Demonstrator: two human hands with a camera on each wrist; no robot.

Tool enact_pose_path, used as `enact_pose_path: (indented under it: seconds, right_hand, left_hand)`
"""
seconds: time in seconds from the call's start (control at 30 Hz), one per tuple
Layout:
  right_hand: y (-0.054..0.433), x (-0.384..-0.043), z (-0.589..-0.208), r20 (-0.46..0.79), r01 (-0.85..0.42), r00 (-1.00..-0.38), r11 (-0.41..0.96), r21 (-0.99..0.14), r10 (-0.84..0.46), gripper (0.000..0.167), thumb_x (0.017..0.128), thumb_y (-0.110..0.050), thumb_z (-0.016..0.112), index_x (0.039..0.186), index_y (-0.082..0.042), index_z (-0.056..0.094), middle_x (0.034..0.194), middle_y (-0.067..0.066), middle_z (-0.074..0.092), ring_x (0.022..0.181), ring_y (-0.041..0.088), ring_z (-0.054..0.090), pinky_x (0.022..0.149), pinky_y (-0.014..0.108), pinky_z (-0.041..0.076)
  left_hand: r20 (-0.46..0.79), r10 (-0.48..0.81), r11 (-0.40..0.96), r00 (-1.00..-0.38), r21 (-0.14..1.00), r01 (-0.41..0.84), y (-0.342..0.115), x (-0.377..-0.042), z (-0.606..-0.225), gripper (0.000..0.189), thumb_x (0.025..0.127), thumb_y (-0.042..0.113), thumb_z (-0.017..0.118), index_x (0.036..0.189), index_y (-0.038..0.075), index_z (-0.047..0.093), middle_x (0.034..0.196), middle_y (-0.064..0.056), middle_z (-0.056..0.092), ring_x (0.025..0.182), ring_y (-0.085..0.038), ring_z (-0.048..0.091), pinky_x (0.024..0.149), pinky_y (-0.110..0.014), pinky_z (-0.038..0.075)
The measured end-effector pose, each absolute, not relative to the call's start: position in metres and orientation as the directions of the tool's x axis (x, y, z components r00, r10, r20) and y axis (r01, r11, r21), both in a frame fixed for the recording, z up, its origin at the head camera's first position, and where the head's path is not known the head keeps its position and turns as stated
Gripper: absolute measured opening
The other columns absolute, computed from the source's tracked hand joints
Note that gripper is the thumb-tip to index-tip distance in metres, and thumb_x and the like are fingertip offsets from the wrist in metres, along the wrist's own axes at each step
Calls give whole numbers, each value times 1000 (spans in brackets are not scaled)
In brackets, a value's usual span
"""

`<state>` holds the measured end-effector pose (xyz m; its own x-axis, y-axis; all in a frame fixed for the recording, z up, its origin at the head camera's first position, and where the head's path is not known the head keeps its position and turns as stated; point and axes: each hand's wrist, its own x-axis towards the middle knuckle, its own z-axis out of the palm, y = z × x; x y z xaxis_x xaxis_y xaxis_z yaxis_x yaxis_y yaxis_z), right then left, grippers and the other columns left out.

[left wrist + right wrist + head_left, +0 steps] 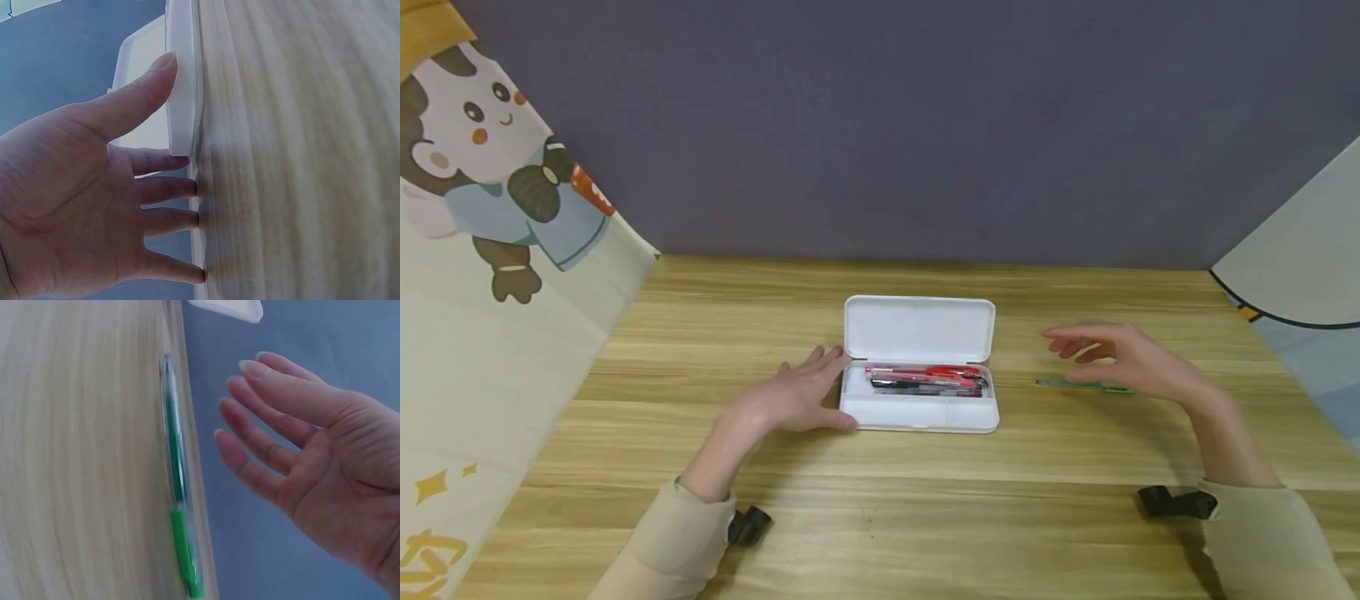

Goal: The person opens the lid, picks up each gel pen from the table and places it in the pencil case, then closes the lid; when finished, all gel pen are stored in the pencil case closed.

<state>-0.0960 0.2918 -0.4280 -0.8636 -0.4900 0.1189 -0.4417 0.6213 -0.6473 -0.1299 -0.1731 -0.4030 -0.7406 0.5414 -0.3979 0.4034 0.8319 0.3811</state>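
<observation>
A white pencil case (895, 414) lies with its lid (919, 327) raised toward the back. Red and black pens (925, 379) fill its rear compartment, while the front one shows bare white. At the case's left end, my left hand (793, 396) is spread, thumb against the front corner and fingertips down on the table, as the left wrist view also shows. To the right of the case lies a green pen (176, 450) with a clear barrel and green clip. My right hand (1127, 354) hovers over this pen, fingers loosely bent and holding nothing.
The wood-grain table (925, 508) runs back to a dark blue-grey panel (917, 133). A cartoon-printed sheet (497, 350) borders the left side, and another printed sheet (1307, 250) the right. Black camera mounts (748, 525) sit at both wrists.
</observation>
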Motion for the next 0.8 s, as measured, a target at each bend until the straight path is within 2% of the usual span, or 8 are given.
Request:
enact_pose_path:
  seconds: [0.27, 0.57, 0.8]
  right_hand:
    - [312, -98, -437, 15, -378, -865, 631, -678, -502, 62, 89, -11, 79, 146, -7, 57, 118, 8, 74, 105, 7, 69, 87, 25, 61]
    - [327, -99, -444, -37, -326, -862, 610, -722, -505, 60, 87, -7, 80, 142, 2, 58, 115, 14, 73, 106, -2, 69, 85, 19, 61]
    - [336, -101, -452, -26, -342, -854, 598, -725, -520, 53, 85, -3, 80, 134, 7, 62, 102, 8, 73, 91, 6, 68, 76, 21, 61]
  left_hand:
    - [-401, 536, 835, -743, 381, 397, -173, -130, -403, 101, 90, 54, 72, 166, 14, 19, 174, -18, 10, 162, -40, 7, 124, -75, 9]
    - [-402, 533, 837, -744, 379, 395, -173, -130, -402, 102, 90, 54, 72, 166, 13, 18, 174, -18, 9, 162, -40, 7, 124, -75, 9]
    - [-401, 535, 835, -744, 384, 393, -173, -130, -403, 101, 91, 54, 72, 166, 14, 18, 174, -18, 9, 162, -40, 6, 124, -75, 9]
